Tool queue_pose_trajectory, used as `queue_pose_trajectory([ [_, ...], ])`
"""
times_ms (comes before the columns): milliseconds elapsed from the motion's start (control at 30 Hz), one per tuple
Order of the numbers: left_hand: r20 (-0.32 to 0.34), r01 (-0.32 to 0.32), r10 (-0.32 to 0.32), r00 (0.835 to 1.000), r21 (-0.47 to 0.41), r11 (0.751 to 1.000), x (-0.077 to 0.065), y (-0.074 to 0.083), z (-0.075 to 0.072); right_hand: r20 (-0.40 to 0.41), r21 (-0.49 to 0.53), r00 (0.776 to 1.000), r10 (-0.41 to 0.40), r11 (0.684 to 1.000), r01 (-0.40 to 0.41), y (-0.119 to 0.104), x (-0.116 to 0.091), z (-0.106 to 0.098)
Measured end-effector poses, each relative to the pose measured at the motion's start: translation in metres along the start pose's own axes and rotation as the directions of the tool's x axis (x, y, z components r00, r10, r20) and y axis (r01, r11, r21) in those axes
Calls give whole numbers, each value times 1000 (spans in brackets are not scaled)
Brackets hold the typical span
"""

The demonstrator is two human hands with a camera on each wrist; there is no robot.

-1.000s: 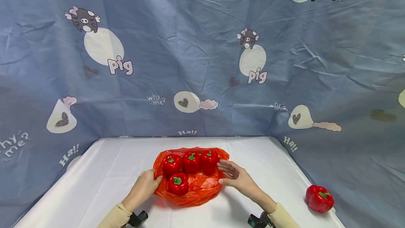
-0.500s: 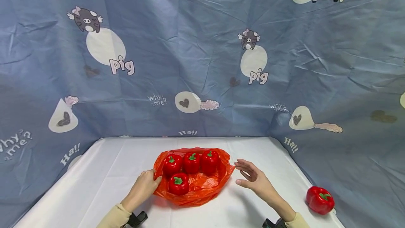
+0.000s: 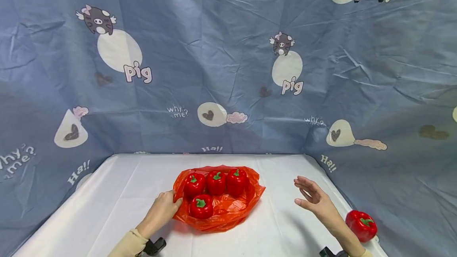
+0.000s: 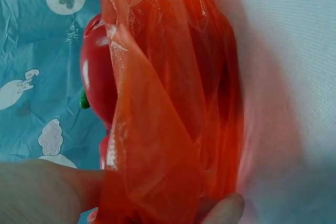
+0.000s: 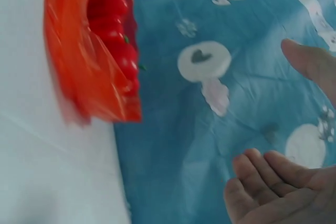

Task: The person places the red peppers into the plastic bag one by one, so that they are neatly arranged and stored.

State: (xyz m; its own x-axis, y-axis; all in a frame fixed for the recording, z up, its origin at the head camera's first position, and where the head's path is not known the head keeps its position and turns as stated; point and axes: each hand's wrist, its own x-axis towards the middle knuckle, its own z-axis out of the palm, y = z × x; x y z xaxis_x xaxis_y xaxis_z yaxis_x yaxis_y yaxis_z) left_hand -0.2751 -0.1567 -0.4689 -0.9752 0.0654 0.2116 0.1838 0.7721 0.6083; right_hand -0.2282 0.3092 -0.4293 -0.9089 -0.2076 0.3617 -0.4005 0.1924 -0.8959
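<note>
An orange-red plastic bag (image 3: pixel 232 211) lies open on the table with several red bell peppers in it, among them a front one (image 3: pixel 201 207) and a back right one (image 3: pixel 237 182). My left hand (image 3: pixel 161 212) pinches the bag's left rim, thumb on the inner side; in the left wrist view the film of the bag (image 4: pixel 152 129) passes between thumb and fingers. Out to the right, my right hand (image 3: pixel 314 197) hovers over the table with fingers spread and nothing in it. Closest to that hand is a lone red bell pepper (image 3: pixel 361 225), partly behind the right forearm.
A white-covered table (image 3: pixel 135 185) carries everything. The lone pepper sits at its right edge. Blue patterned cloth (image 3: pixel 228 70) hangs behind and along both sides. Each wrist wears a black camera, such as the left one (image 3: pixel 155 246).
My right hand has let go of the bag's right side and moved right, toward the lone pepper. The bag's right rim now sticks outward. My left hand has stayed on the bag.
</note>
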Motion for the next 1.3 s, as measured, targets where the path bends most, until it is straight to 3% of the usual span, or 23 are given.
queue_pose_trajectory([
  [200,-1,-1,1,1000,11,1000,0,0,-1,-11,-23,999,-35,999,34,-7,-5,-23],
  [367,0,-6,6,1000,5,1000,1,0,-1,-32,-26,999,-18,1000,17,-10,-15,-43],
  [533,-6,-11,11,1000,21,1000,1,-1,-1,-100,-91,992,82,992,-91,-11,-24,-68],
  [733,-16,-15,15,1000,37,999,1,-3,-1,-188,-193,961,201,952,-237,-3,-34,-101],
  [867,-16,-15,15,1000,32,999,1,-3,-1,-244,-244,923,298,902,-356,5,-44,-122],
  [1067,-4,-6,7,1000,19,1000,0,-2,1,-285,-260,830,479,795,-548,17,-58,-145],
  [1300,5,1,-1,1000,11,1000,0,-4,3,-240,-211,784,572,758,-617,29,-74,-163],
])
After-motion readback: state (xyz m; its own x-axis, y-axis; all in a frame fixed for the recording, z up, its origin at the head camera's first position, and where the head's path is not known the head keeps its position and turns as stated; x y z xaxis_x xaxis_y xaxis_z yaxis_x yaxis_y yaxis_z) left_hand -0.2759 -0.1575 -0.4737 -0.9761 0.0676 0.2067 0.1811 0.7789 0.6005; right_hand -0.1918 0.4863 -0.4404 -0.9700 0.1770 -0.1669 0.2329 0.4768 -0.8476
